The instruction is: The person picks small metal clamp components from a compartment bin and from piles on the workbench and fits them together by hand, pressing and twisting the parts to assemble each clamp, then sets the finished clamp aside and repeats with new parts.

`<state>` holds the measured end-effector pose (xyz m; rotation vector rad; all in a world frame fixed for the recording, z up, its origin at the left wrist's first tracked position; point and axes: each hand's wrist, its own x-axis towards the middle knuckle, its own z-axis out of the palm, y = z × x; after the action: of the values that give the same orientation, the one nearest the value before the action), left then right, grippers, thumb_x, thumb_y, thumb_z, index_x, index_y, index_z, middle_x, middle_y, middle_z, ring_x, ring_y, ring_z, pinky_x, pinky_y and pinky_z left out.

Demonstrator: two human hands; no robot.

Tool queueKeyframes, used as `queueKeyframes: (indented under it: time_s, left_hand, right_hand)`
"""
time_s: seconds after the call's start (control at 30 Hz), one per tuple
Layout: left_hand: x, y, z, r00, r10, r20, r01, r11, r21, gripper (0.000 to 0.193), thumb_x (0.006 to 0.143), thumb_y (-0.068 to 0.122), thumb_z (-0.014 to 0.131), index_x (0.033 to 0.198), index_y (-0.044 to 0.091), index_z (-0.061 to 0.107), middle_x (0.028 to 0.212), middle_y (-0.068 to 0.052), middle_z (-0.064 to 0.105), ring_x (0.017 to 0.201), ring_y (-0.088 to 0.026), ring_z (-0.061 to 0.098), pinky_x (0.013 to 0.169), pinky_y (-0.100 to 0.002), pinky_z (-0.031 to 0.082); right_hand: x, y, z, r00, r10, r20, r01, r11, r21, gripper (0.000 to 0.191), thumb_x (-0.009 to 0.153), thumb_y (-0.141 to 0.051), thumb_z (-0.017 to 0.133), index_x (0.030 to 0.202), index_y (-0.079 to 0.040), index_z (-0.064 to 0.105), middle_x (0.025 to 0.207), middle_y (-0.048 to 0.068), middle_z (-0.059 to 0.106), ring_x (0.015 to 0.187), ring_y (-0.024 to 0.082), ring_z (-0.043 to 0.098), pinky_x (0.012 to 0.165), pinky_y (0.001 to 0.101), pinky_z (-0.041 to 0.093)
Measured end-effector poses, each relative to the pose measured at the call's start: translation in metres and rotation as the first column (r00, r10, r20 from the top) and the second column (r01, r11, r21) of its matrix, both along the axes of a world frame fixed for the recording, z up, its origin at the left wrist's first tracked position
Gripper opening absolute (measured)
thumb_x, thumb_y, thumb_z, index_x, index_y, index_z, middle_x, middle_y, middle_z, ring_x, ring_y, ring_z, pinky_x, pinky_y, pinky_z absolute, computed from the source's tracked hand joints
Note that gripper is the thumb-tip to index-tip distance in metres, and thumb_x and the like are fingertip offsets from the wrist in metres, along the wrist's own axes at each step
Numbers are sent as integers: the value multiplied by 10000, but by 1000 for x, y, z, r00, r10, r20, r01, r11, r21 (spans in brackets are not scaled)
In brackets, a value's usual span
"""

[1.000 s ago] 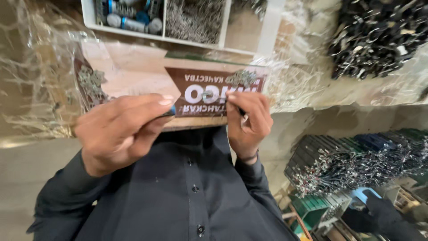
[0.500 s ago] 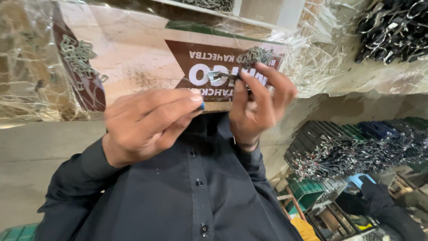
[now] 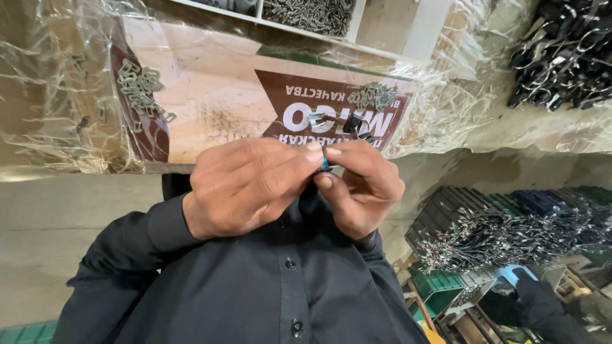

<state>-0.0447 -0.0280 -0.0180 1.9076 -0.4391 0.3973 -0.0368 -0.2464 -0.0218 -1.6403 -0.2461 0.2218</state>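
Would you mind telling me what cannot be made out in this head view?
- Blue part: pinched between the fingertips of the left hand and right hand; only a sliver shows, kind unclear.
- Small metal pieces on the plastic-covered board: glare and wrinkles blur them.
- Compartment above: cut off by the top edge.

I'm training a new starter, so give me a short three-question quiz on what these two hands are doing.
1. True or false: the left hand and the right hand both pinch the small blue piece.
2. What lies scattered on the plastic-wrapped brown printed board? A: small grey metal clips. B: coins. C: pencils.
3. Fill in: the buttoned shirt is ___ in colour.
Key: 1 true; 2 A; 3 dark.
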Motion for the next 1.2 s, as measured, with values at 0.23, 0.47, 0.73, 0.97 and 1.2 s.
queueKeyframes:
  time_s: [0.23,0.47,0.73,0.97,1.2]
  left_hand:
    - [11,21,16,980,-148,-135,141,988,-60,472,891,105,867,1307,44,651,1200,-90,707,1020,-264,727,853,-379,598]
    - [32,32,26,974,-215,-70,218,975,40,455,922,141,825,1343,84,663,1234,-81,701,1028,-263,712,861,-399,589]
    - [76,53,50,998,60,17,-62,973,221,403,919,130,839,1276,48,670,1224,-116,680,1054,-308,699,864,-395,567]
    - [118,53,33,983,178,46,-182,900,395,447,917,131,785,1330,15,660,1263,-136,680,1127,-324,660,967,-417,523]
    - [123,53,27,979,197,60,-206,936,284,424,922,160,808,1293,24,655,1200,-114,693,1062,-302,669,909,-403,539]
  right_hand:
    - [2,-6,-4,961,15,-275,63,960,274,206,932,25,741,1133,51,709,1071,182,702,923,200,660,837,284,532]
    - [25,4,11,902,125,-413,18,946,325,174,943,57,706,1110,32,662,1144,166,692,1006,206,682,885,325,566]
    - [129,39,58,867,62,494,224,837,-498,215,887,31,782,1078,2,687,1018,89,657,840,156,620,678,264,501]
    - [176,94,59,706,415,574,234,629,-742,93,901,-102,790,963,-96,720,979,73,625,971,292,597,810,382,495]
    - [173,77,54,927,65,369,119,883,-454,67,935,-44,787,997,-44,763,924,36,681,791,119,637,723,253,509]
